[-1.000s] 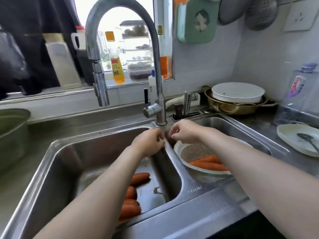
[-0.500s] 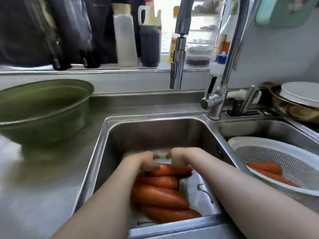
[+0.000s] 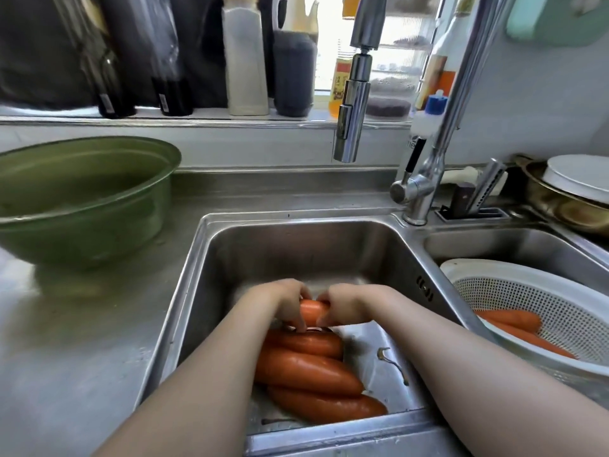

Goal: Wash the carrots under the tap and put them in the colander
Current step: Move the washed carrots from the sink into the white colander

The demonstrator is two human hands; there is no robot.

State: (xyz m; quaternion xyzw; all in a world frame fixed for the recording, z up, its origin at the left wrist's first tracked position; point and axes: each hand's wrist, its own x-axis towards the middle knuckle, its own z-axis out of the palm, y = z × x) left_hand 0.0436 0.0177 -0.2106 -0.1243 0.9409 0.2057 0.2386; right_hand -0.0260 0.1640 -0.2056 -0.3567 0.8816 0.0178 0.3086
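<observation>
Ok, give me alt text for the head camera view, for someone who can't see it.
A person's left hand and right hand grip one orange carrot low in a stainless steel sink basin, above three more carrots lying there. A white perforated plastic colander in the neighbouring right basin holds further carrots, and a chrome tap spout hangs above.

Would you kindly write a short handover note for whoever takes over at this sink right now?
Left hand and right hand: both grip the topmost orange carrot, low in the left steel sink basin.
Three more orange carrots lie side by side on the basin floor, nearer the person.
The white perforated plastic colander sits in the right basin with at least two carrots inside: done.
Left: rinse the gripped carrot under the chrome tap spout, where no stream shows, move it over, then the other three.
</observation>
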